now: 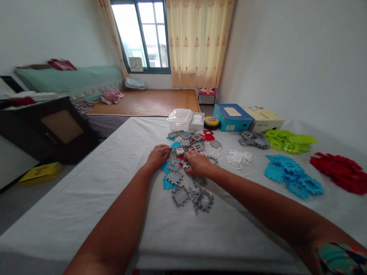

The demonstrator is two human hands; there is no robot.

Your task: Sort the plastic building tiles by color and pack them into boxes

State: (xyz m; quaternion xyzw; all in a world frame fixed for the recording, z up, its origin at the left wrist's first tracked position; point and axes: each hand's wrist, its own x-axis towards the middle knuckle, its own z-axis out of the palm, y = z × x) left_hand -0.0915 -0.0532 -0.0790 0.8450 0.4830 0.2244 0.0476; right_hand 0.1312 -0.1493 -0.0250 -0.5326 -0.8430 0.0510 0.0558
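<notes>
White-clothed surface (109, 191), lower head view. Grouped by colour, right of frame: grey pile (254, 139), lime pile (288, 142), blue pile (293, 175), red pile (341, 171), white pieces (238, 158). Apparently left unsorted: mixed heap (185, 142), centre. Left hand (159, 156) curls at its left edge, right hand (197, 162) bends over its middle; whether either pinches anything, cannot tell.

No readable text, blurred markings (212, 121) on yellow tin (211, 123), illegible label (232, 111) on blue box (236, 120)

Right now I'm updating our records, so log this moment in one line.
left hand: left edge of mixed pile | right hand: on mixed pile | grips: unclear | farther right: white pieces, blue pile, red pile
</notes>
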